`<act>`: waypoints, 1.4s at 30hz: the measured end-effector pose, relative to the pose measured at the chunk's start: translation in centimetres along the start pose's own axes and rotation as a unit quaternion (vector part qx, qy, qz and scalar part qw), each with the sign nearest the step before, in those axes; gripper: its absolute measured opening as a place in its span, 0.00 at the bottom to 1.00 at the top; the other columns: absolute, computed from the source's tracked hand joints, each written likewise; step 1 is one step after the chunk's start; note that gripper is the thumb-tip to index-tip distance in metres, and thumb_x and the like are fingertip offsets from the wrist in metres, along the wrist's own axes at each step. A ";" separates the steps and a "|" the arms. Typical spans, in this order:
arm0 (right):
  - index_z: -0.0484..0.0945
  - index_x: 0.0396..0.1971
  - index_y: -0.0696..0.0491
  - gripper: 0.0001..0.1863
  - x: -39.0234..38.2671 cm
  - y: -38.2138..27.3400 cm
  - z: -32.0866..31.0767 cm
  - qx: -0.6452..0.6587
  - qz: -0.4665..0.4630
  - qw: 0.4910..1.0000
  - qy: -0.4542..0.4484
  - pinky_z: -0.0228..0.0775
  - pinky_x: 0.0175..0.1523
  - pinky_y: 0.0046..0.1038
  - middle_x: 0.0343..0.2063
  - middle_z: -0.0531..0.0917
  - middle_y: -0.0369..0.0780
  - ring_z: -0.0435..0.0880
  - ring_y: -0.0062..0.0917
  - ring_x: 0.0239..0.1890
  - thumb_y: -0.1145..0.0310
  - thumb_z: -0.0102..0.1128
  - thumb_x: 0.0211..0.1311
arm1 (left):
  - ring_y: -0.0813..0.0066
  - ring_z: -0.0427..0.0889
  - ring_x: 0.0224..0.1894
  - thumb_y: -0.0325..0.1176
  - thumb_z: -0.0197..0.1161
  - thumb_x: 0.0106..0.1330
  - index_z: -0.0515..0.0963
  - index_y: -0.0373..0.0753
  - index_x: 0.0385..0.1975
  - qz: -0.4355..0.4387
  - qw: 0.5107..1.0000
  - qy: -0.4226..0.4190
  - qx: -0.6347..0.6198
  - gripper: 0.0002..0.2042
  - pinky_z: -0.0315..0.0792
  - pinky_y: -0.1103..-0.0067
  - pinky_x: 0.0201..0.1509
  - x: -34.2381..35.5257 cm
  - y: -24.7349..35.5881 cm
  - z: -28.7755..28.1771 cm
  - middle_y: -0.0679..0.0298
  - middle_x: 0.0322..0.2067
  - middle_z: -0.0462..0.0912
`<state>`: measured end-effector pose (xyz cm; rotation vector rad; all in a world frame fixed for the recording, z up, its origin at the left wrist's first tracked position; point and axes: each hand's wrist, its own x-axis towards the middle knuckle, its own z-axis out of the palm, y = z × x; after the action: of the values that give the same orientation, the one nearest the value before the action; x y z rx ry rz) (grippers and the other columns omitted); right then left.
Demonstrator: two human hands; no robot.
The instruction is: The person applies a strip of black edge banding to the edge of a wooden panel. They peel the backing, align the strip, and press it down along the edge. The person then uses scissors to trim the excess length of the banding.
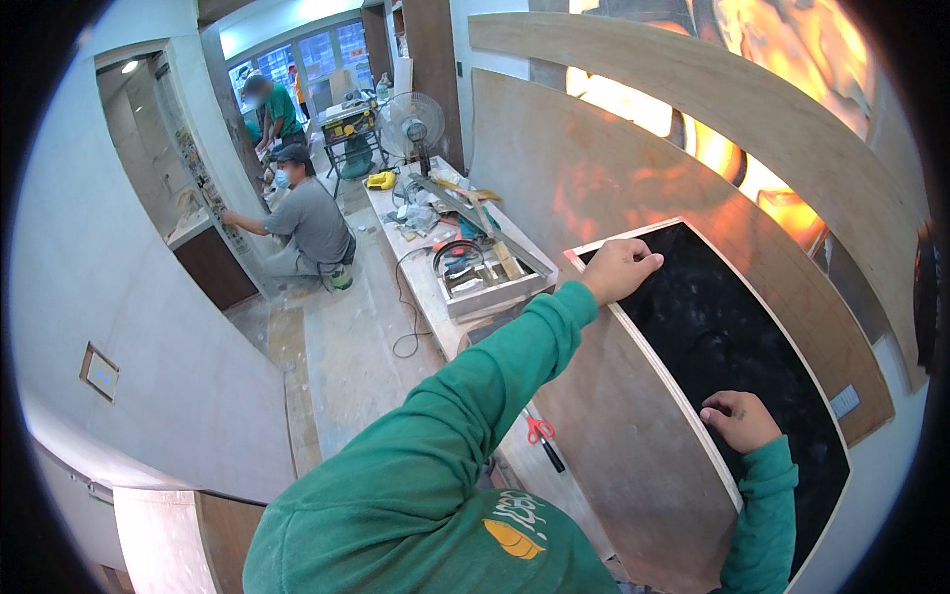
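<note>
A long plywood box or panel frame [653,358] stands before me, with pale edges around a glossy black surface [712,337]. My left hand [621,269] is at its far end, over the edge, with thumb and fingers pinched together. Lower down, my right hand [742,421] rests over the black surface near the left edge, its fingers curled against the thumb. Whatever either hand may pinch is too small or hidden to make out. Red-handled scissors [539,430] and a black-handled tool [552,455] lie to the left of the box.
Beyond the box, a long bench holds a wooden tray [495,292] of tools, a yellow tool [381,181] and a fan [412,124]. A cable [398,297] trails on the floor. A person in grey [312,218] sits by the doorway; another in green [282,111] works farther back.
</note>
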<state>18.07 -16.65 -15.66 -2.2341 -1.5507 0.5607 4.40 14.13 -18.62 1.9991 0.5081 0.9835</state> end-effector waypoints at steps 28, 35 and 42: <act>0.84 0.41 0.60 0.14 0.2 0.1 0.0 -0.004 -0.003 1.000 -0.022 0.77 0.47 0.34 0.34 0.86 0.49 0.86 0.37 0.37 0.66 0.65 0.61 | 0.71 0.77 0.26 0.44 0.64 0.65 0.83 0.31 0.32 0.003 1.000 0.002 -0.002 0.18 0.72 0.73 0.35 0.0 -0.1 0.0 0.57 0.22 0.80; 0.85 0.41 0.60 0.15 0.1 -0.1 0.0 -0.007 0.007 1.000 -0.024 0.77 0.46 0.34 0.34 0.86 0.49 0.86 0.37 0.36 0.65 0.66 0.60 | 0.74 0.76 0.25 0.44 0.65 0.66 0.83 0.32 0.31 0.005 1.000 0.003 -0.010 0.18 0.71 0.73 0.33 0.0 -0.4 0.1 0.60 0.20 0.78; 0.85 0.40 0.60 0.15 0.1 0.8 0.3 -0.004 0.010 1.000 -0.016 0.77 0.45 0.33 0.32 0.87 0.50 0.86 0.36 0.35 0.65 0.68 0.58 | 0.75 0.77 0.27 0.43 0.64 0.67 0.83 0.31 0.31 0.006 1.000 -0.012 -0.006 0.17 0.72 0.74 0.35 0.1 -0.3 0.0 0.60 0.22 0.80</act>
<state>18.58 -16.82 -16.28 -2.2591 -1.5504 0.6007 4.49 14.38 -18.84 2.0034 0.4757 0.9663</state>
